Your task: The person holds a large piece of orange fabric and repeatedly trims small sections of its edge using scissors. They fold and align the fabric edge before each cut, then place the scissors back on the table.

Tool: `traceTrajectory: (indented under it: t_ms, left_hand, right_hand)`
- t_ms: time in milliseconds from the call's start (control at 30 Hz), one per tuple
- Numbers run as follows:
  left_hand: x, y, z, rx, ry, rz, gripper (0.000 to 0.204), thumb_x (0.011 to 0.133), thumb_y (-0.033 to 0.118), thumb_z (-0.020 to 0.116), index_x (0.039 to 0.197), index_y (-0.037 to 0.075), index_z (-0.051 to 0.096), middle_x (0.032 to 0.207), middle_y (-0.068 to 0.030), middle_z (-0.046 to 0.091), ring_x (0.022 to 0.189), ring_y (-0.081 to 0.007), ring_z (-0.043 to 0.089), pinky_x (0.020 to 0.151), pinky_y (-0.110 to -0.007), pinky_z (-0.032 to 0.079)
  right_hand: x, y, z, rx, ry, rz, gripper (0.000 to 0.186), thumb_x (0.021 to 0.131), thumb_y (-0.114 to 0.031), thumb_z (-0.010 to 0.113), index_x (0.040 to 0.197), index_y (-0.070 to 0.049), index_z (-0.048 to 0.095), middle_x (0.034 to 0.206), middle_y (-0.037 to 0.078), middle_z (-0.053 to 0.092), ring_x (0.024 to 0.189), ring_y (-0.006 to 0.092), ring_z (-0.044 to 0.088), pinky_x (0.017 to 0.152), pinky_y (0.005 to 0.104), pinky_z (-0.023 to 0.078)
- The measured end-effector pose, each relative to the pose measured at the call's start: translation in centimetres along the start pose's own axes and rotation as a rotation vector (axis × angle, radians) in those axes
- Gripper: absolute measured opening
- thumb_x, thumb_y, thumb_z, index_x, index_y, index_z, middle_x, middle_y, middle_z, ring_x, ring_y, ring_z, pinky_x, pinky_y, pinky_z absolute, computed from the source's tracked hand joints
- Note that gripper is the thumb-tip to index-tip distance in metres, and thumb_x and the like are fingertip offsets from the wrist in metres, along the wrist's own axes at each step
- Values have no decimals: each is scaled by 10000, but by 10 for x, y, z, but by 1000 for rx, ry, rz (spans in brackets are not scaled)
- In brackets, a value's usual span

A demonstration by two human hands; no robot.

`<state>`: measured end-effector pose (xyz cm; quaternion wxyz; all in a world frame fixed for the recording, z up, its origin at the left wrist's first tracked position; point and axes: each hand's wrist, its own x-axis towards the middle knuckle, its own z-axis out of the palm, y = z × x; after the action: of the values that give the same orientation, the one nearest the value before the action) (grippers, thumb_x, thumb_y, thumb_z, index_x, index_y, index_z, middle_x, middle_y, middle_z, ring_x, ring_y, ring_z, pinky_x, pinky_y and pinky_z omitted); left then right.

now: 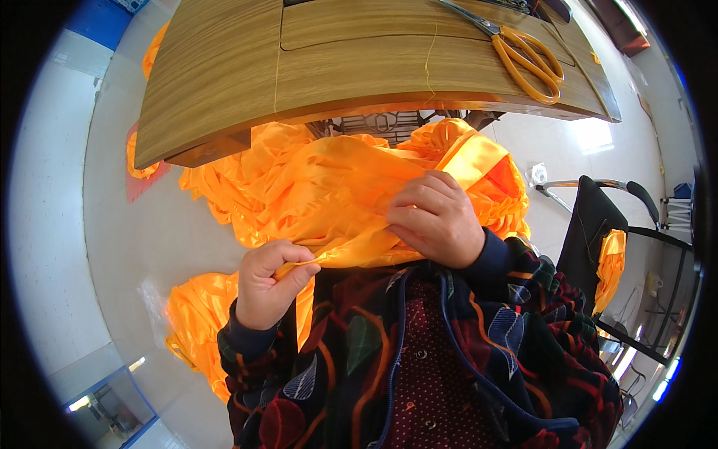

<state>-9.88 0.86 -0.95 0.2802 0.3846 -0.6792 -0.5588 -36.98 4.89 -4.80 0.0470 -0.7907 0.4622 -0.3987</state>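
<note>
A large piece of shiny orange fabric [321, 176] lies gathered across my lap and spills down toward the floor. My left hand [273, 280] pinches its near edge between thumb and forefinger. To the right and a little farther off, my right hand [437, 217] is closed on the same cloth, with its fingertips partly hidden in the folds. Between the two hands the edge runs in a narrow folded strip.
Beyond the cloth stands a wood-grain table [209, 67] with loose threads on it. Orange-handled scissors [527, 63] lie at its right. A black chair [591, 232] with orange cloth stands to the right. More orange fabric [202, 307] lies on the floor at left.
</note>
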Motion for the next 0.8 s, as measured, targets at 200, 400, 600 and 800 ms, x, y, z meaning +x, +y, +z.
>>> traceTrajectory:
  t_ms: [200, 400, 600, 800]
  left_hand:
    - [0, -5, 4, -28, -42, -71, 85, 809, 2, 707, 843, 5, 629, 753, -47, 630, 660, -118, 569, 619, -238, 446]
    - [-1, -6, 6, -145, 1, -163, 86, 821, 12, 705, 854, 0, 626, 757, -36, 630, 661, -97, 559, 618, -227, 444]
    - [0, -9, 7, -13, -60, 7, 72, 852, 5, 681, 882, 6, 616, 809, -23, 615, 708, -73, 539, 647, -212, 428]
    - [1, -10, 12, -10, -46, 3, 95, 802, 14, 715, 856, 0, 638, 774, -63, 634, 701, -144, 583, 649, -247, 446]
  right_hand:
    - [-6, -5, -7, -141, 94, 13, 201, 645, -121, 740, 786, -107, 598, 793, 32, 547, 705, 226, 565, 631, 345, 452]
    - [-10, -7, -7, 110, -80, 125, 184, 697, -125, 747, 755, -82, 578, 748, 62, 564, 692, 254, 582, 600, 353, 458]
    - [-14, -15, -10, 605, -350, 623, 120, 820, -94, 706, 857, -16, 622, 799, 97, 643, 780, 228, 646, 684, 318, 500]
    - [-10, -9, -5, 693, -637, 709, 261, 919, -222, 637, 1005, 24, 625, 830, 99, 650, 797, 148, 619, 696, 280, 480]
